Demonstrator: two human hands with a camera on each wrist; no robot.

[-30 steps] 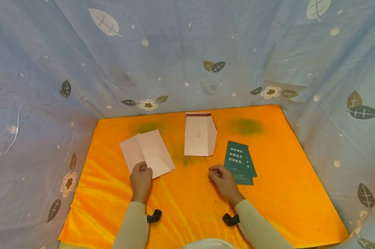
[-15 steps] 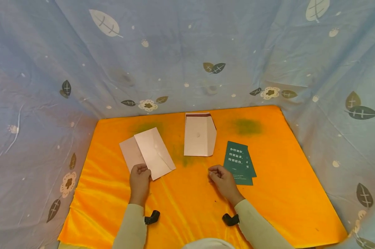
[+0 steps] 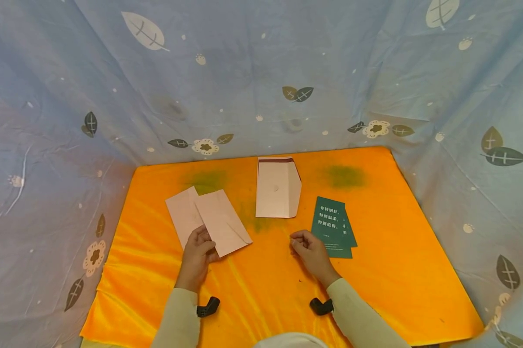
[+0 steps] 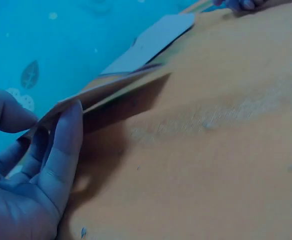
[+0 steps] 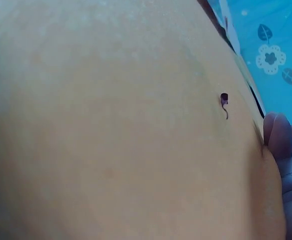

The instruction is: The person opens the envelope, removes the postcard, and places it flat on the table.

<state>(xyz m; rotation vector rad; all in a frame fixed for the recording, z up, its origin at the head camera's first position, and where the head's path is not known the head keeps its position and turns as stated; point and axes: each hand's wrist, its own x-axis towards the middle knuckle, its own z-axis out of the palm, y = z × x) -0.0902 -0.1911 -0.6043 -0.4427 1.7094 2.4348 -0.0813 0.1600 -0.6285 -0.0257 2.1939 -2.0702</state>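
Note:
My left hand (image 3: 196, 258) pinches a pale pink envelope (image 3: 224, 222) by its near left edge, thumb above and fingers beneath. In the left wrist view this envelope (image 4: 103, 91) slants above the cloth and casts a shadow under it. Another pink envelope (image 3: 180, 210) lies partly covered by it and by the hand. My right hand (image 3: 311, 256) rests on the cloth with loosely curled fingers and holds nothing. It is nearest to two overlapping dark green cards (image 3: 328, 222) with white writing; the hand hides a little of their left edge.
A third pink envelope (image 3: 272, 193) lies at the back middle, its flap opened to the right. Everything lies on an orange cloth-covered table (image 3: 396, 270). Blue patterned curtains (image 3: 244, 72) stand around the back and sides. In the right wrist view a small dark scrap (image 5: 224, 100) lies on the cloth.
The envelope in my left hand first tilted up, then swung right and nearer to me, baring more of the envelope beneath. My right hand and the green cards have stayed put.

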